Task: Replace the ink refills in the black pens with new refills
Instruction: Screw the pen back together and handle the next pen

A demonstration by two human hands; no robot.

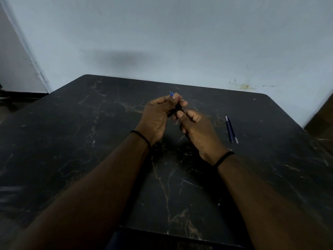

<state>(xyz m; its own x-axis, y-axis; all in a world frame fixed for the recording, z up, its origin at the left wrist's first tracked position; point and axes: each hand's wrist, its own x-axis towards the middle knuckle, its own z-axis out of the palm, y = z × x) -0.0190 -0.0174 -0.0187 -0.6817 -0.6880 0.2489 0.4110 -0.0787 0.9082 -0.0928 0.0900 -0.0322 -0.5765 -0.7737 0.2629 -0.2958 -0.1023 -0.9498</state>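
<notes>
Both hands hold one black pen (179, 107) above the middle of the dark marble table (90, 141). My left hand (158, 116) grips the pen's upper end, where a blue tip with a thin metal point (171, 94) sticks out past the fingers. My right hand (195, 129) pinches the lower end between thumb and fingers. Most of the pen's barrel is hidden inside the two hands. To the right of my hands, two thin blue refills (231, 129) lie side by side on the table.
The table's far edge meets a pale wall (180, 42). Its near edge (180, 233) runs just in front of my body. A dark floor strip shows at the far left.
</notes>
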